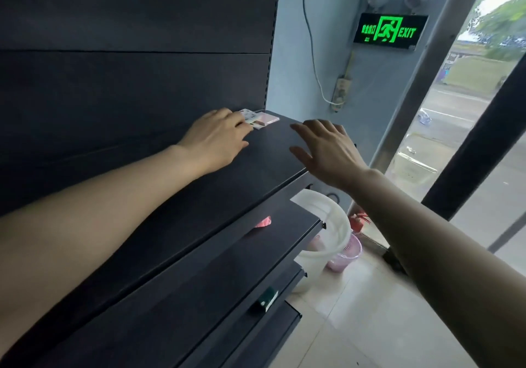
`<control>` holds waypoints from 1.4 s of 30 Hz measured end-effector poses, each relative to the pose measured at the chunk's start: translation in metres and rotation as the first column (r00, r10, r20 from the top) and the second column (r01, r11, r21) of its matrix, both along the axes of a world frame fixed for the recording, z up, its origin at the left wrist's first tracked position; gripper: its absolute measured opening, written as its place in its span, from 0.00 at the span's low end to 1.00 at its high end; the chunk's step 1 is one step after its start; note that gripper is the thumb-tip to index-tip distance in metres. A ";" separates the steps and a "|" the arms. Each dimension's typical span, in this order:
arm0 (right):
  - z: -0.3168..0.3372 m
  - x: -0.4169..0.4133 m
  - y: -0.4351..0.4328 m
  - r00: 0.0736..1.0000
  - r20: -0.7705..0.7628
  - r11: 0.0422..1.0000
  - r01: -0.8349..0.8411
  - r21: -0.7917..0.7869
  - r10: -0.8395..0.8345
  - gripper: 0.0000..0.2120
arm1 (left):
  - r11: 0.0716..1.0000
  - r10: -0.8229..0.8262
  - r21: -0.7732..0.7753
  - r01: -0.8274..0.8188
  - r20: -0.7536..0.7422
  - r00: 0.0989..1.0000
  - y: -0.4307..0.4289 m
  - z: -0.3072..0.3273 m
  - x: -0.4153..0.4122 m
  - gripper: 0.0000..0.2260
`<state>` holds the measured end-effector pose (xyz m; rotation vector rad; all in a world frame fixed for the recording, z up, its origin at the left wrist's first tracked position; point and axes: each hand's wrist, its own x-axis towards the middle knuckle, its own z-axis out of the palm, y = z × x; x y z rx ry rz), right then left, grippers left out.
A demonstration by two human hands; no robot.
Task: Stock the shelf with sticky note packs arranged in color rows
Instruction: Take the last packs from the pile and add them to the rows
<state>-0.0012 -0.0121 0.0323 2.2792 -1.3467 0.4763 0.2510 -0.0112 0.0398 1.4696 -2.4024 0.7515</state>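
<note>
A dark shelf board (199,196) runs from the lower left to the far right corner. A pink sticky note pack (269,117) lies at its far right end by the back panel. Just left of it sits a second pack (250,116) with a printed label, and the fingertips of my left hand (216,137) touch it; whether they pinch it is hidden. My right hand (327,151) hovers above the shelf's right front edge with fingers spread, holding nothing. A pink pack (262,222) shows on the shelf below, and a green pack (266,299) lies lower still.
The dark back panel (136,77) rises behind the shelf. On the tiled floor to the right stand a white bucket (327,225) and a pink basket (345,256). An exit sign (390,31) hangs on the wall, with a glass wall at the right.
</note>
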 end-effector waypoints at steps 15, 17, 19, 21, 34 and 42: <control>-0.001 -0.019 -0.196 0.985 0.015 0.942 -0.168 0.289 0.171 0.29 | 0.889 0.330 0.380 -0.256 -0.142 0.933 -0.179 -0.022 -0.017 0.18; 0.000 -0.018 -0.221 0.977 0.027 0.917 -0.206 0.342 0.209 0.30 | 0.864 0.374 0.426 -0.269 -0.185 0.909 -0.197 -0.022 -0.018 0.17; 0.002 -0.017 -0.244 0.967 0.029 0.891 -0.244 0.382 0.252 0.30 | 0.832 0.429 0.474 -0.288 -0.222 0.876 -0.213 -0.021 -0.023 0.18; 0.002 -0.015 -0.266 0.953 0.014 0.871 -0.282 0.403 0.303 0.29 | 0.794 0.492 0.516 -0.321 -0.236 0.838 -0.228 -0.023 -0.030 0.18; -0.005 0.023 -0.341 0.887 -0.026 0.677 -0.333 0.657 0.462 0.31 | 0.712 0.679 0.551 -0.436 -0.381 0.627 -0.219 -0.027 -0.036 0.32; -0.004 0.030 -0.338 0.939 0.076 0.680 -0.296 0.671 0.334 0.36 | 0.817 0.577 0.403 -0.412 -0.585 0.570 -0.190 -0.016 -0.019 0.24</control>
